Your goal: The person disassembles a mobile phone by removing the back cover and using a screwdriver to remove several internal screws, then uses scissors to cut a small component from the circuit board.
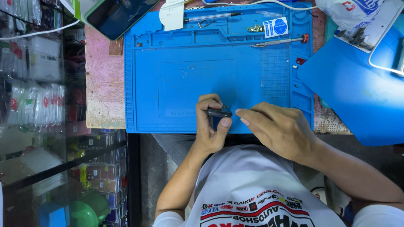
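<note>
**Closely held: a small dark part at the mat's near edge**

Right now we have a small dark part pinched in our left hand, thumb below and fingers curled over the top, so that hand is closed on it. The part sits just above the near edge of the blue mat, a little right of that edge's middle, and we cannot tell whether it touches the mat or is lifted clear of it.

Its long axis runs left to right, roughly along the mat's near edge. Our right hand lies on the part's right side, fingers narrowed to a point, with the fingertips just beside the part's right end; whether they touch it or hold anything tiny, we cannot tell. So the left hand has the part, and the right comes at it end-on along the long axis.

At the mat's far edge lie a pen, a screwdriver with a red cap, and a round sticker. A tablet leans past the far left corner, and a second blue mat overlaps the right side.
</note>
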